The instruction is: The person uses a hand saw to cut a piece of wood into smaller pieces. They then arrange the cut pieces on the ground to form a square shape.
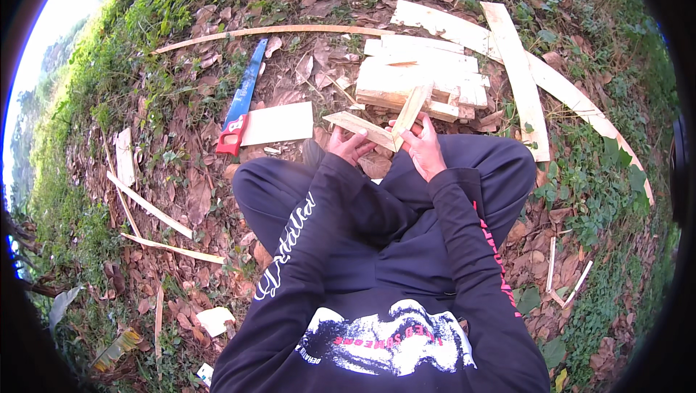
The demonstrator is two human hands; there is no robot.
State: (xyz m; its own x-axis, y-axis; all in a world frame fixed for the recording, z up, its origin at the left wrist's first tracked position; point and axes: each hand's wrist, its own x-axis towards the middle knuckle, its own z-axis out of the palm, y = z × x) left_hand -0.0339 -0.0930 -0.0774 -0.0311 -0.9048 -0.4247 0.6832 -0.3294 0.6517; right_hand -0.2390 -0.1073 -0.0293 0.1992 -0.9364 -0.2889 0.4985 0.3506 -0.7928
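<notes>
My left hand [351,146] is closed on a short wooden strip [357,126] with a slanted end. In my right hand [423,148] is a second wooden strip [411,112], tilted up and away from me. The two strips meet at their near ends, forming a V above my crossed legs. Whether they are joined or only held together I cannot tell. Just beyond my right hand lies a stack of pale boards [417,74]. Left of my hands, a handsaw [246,92] with a blue blade and red handle rests partly against a flat pale panel [279,123].
Long planks [516,77] lie on the ground at the far right. A thin strip [275,30] runs across the far side. Loose offcuts [156,208] are scattered at the left, and a small bent frame piece [565,288] lies at the right. Dry leaves and grass surround me.
</notes>
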